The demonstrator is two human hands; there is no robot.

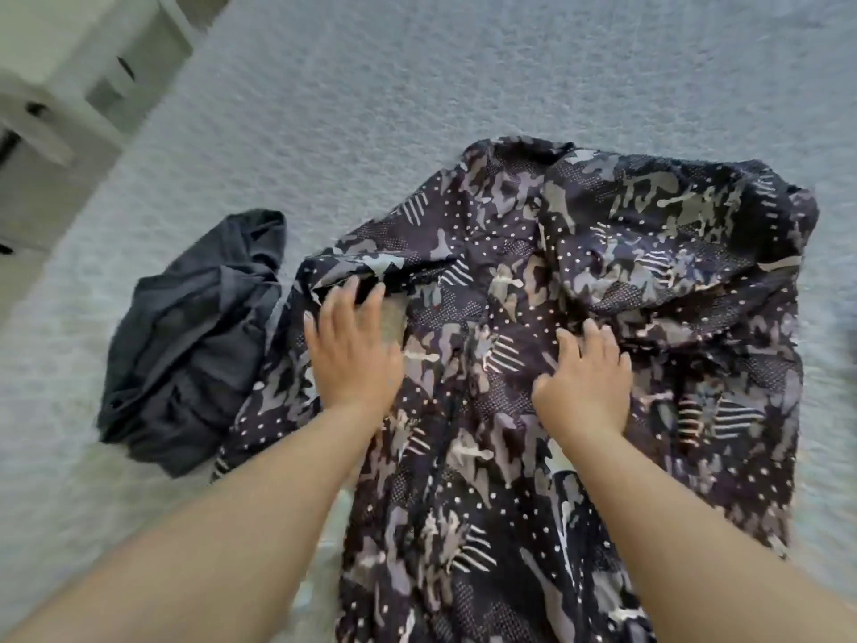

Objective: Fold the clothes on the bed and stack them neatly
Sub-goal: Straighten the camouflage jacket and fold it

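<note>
Head view: left hand [354,350] flat and right hand [584,380] curled both press the camouflage garment [533,364], running lengthwise away.

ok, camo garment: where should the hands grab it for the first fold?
Probably the left edge of the camo garment, near the left hand, pinched from the left. There the fabric lies fairly flat and the border is exposed; the far right top is bunched.

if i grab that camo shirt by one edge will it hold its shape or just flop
Probably flops: the camo shirt lies in soft wrinkles and bunched folds on the bed. It looks thin, so likely light. It seems to flatten under the left hand and right hand, so it should drag and crease when pushed.
</note>
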